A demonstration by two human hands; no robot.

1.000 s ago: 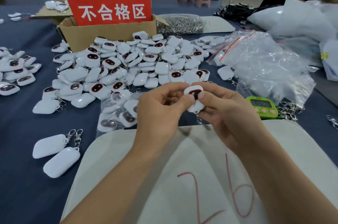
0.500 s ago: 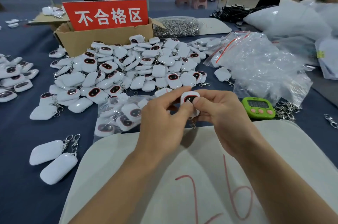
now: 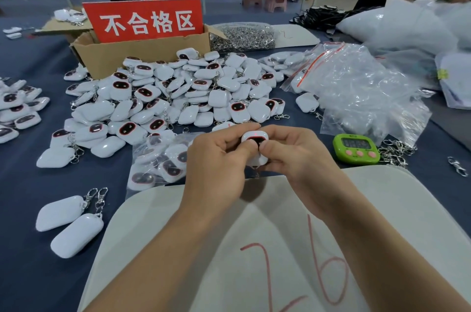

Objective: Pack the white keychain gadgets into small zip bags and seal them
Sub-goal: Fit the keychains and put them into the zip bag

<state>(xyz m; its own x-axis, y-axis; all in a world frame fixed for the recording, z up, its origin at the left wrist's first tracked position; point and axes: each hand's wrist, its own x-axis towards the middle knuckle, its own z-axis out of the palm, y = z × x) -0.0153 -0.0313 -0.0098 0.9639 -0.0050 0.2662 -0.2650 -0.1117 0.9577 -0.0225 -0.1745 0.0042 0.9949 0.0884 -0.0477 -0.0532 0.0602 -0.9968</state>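
I am pinching one white gadget (image 3: 254, 139) between both thumbs and fingers, left hand (image 3: 216, 159) and right hand (image 3: 293, 153) closed on it just near of the loose pile (image 3: 178, 97), and I judge I should be holding it steady while reaching right for the zip bags (image 3: 356, 87).

Mostly covered by fingers

Both thumbs hide the gadget (image 3: 254, 137) face; its lower half disappears behind the hands at six o'clock.

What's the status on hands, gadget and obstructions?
Left hand and right hand both pinch one white gadget, thumbs on its dark face. No bag visible around it. Nothing in the way.
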